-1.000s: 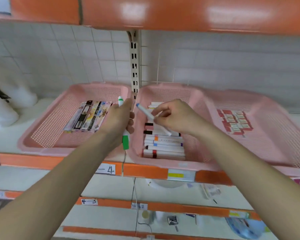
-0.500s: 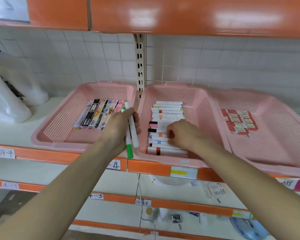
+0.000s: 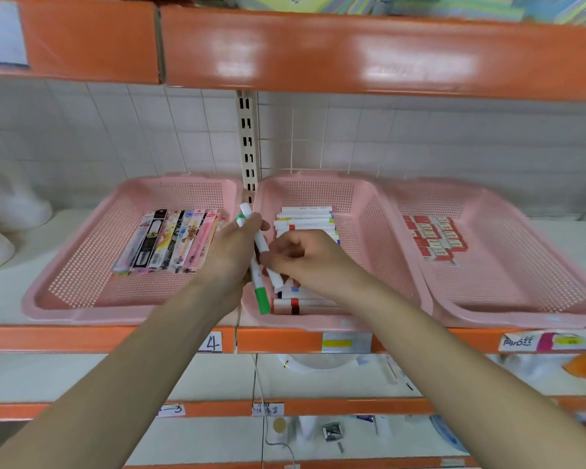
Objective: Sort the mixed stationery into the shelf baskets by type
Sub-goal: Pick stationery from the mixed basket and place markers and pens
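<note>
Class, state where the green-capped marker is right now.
Head view, centre: the left hand grips the green-capped marker over the near-left corner of the middle pink basket, beside the right hand, cap pointing down.

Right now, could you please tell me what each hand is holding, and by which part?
The left hand grips two markers, one green-capped, around their middles. The right hand appears to pinch the white marker near its lower end.

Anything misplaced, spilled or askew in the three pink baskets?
Nothing stands out. Pen packs lie in the left basket, stacked markers in the middle basket, erasers in the right basket. The left hand grips two loose markers; the right hand pinches one.
</note>
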Available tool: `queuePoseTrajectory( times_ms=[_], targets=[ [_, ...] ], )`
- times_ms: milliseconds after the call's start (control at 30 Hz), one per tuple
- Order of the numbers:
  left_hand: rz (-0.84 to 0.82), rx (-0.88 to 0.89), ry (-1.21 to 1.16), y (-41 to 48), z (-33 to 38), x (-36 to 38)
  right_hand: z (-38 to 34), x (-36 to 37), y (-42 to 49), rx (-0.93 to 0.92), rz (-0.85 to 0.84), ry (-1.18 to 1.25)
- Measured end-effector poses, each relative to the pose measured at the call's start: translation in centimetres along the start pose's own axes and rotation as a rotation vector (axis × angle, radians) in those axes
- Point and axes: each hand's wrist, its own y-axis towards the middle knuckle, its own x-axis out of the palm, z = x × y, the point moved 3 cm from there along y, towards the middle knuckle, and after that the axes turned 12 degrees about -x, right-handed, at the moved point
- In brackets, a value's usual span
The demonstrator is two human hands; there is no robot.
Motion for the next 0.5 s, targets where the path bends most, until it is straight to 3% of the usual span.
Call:
queuePoseTrajectory(
  times_ms=[167, 367, 500],
  targets=[
    [0.015, 0.049, 0.071, 0.6, -0.1, -0.1, 0.8, -1.1, -0.1, 0.036, 0.082, -0.025],
    [0.036, 0.082, 0.066, 1.2, -0.3, -0.9, 3.2, -5.3, 0.6, 0.016, 0.177, -0.315],
    [0.033, 0.108, 0.063, 1.7, -0.6, -0.9, 5.6, -7.2, 2.3, 0.031, 0.142, -0.532]
  ],
)
